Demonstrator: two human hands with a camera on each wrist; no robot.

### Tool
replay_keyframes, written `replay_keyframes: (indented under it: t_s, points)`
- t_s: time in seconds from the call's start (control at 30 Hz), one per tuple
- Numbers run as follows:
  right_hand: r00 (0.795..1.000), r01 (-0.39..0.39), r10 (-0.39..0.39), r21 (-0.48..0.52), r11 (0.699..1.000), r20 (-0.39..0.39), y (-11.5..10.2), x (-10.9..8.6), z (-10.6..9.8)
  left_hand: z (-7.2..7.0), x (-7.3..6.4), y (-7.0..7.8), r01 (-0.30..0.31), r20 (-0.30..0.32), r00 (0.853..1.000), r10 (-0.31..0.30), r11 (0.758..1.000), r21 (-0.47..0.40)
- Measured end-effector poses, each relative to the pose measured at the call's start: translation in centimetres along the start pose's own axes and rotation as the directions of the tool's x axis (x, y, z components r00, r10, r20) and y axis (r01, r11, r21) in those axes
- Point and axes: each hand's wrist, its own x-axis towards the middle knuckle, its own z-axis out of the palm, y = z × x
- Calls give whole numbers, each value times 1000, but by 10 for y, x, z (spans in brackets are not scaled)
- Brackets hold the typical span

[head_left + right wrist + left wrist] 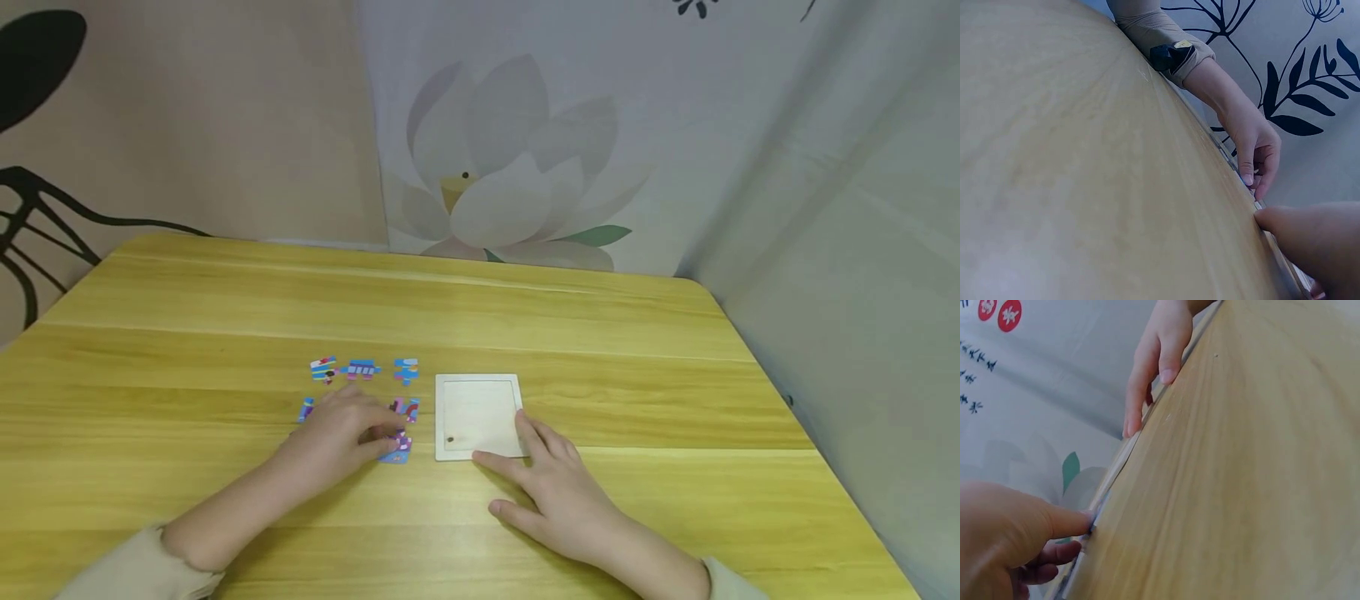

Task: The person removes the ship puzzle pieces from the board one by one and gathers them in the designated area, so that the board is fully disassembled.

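Note:
In the head view my left hand point(341, 433) is low over a group of colourful jigsaw puzzle pieces. Its thumb and forefinger pinch a purple-and-white puzzle piece point(403, 443) at the group's near right side; some pieces lie hidden under the hand. Just right of them is a pale square wooden puzzle tray point(480, 408) with a raised rim and a small dark knot. Straight fingers of my right hand point(558, 492) rest on the tray's near right corner, thumb spread on the table side. The left wrist view shows the left thumb point(1069, 522) at tabletop level.
A blue piece with windows point(362, 369), a striped piece point(324, 368) and a blue-orange piece point(406, 369) form the far row. The wooden table point(600, 358) reaches back to a curtain with a printed flower point(517, 183).

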Motion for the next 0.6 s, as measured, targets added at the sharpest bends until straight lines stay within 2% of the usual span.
replay_keyframes:
  t_s: [0.27,0.5,0.6]
  points:
    - [1000,-7,7,15,1000,-3,0,0,1,2,-1,-4,-1,18,1000,1,1000,-6]
    - [1000,-11,11,5,1000,-4,-1,0,0,1,-2,-4,49,32,998,-47,996,-79]
    - [1000,-18,18,6,1000,-6,-1,0,0,2,0,-4,53,16,999,-51,994,-99]
